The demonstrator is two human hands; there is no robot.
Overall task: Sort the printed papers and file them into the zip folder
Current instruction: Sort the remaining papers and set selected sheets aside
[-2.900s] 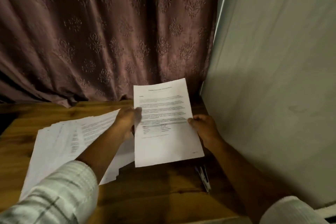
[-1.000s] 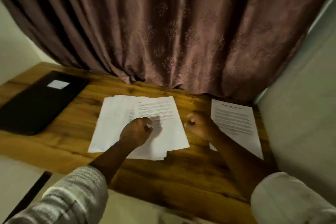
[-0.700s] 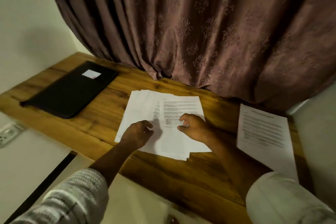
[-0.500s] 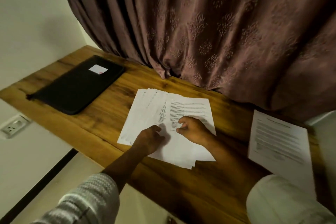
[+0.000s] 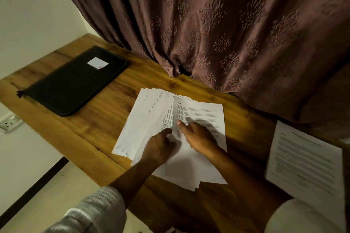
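Wooden desk point(image 5: 98, 125); fanned papers point(image 5: 200, 111), print apparently illegible

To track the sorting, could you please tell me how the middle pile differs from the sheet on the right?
The pile is many fanned sheets; the sheet lies alone. The left hand and right hand touch the pile; nothing touches the sheet. Both are white printed paper, flat on the desk.

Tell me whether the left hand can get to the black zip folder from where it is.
Probably yes. The left hand lies on the fanned papers; the black zip folder lies flat to their left on the same wooden desk, with only bare wood between. Nothing seems to block it.
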